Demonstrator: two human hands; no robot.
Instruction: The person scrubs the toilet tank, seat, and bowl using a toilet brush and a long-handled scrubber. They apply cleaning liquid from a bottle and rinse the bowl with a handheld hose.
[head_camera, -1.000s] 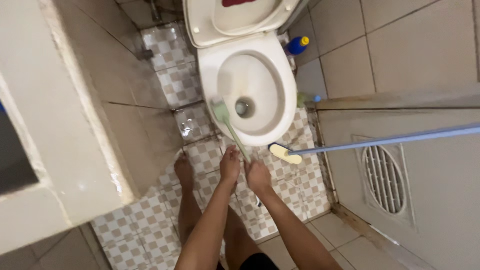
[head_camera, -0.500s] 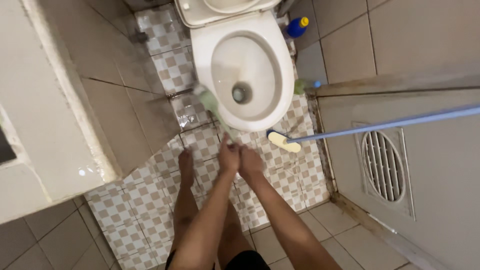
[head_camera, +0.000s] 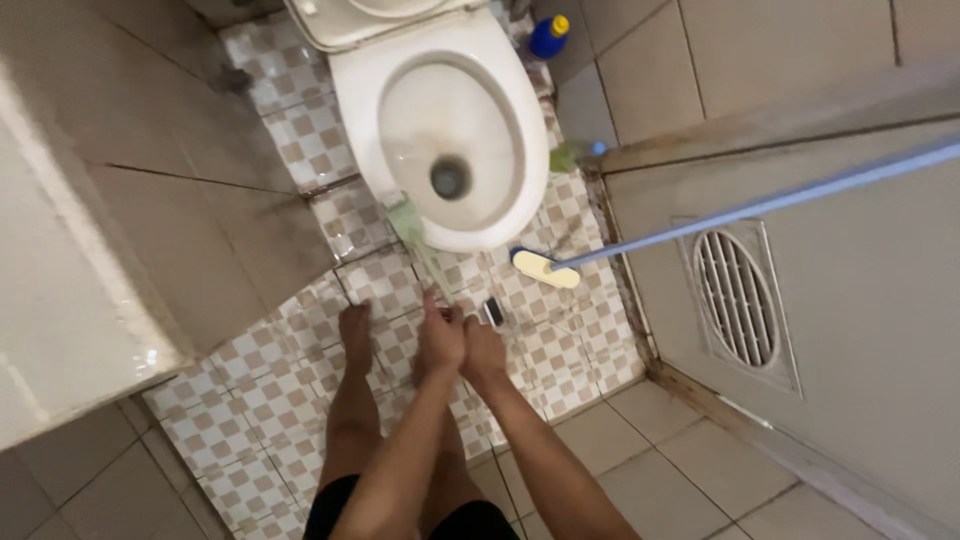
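Nearest the camera, two bare forearms are stretched forward over bare legs and dark shorts. The left hand (head_camera: 438, 340) and the right hand (head_camera: 484, 350) are held close together, side by side, both closed around the handle of a green toilet brush (head_camera: 408, 224). The handle is slanted up and to the left from the hands, and the brush head is seen at the front rim of the white toilet bowl (head_camera: 500, 120), touching it or just beside it. A bare foot (head_camera: 355, 325) is planted on the checked floor tiles (head_camera: 250, 400) to the left of the hands. Just right of the hands, a small dark object (head_camera: 492, 312) lies on the tiles; its kind cannot be told. Beyond it, a pale mop head (head_camera: 533, 266) on a long blue-grey pole (head_camera: 760, 205) is rested on the floor beside the bowl. Farther back, a blue bottle with a yellow cap (head_camera: 549, 37) stands by the wall. At the right, a door with an oval vent grille (head_camera: 738, 292) is seen.
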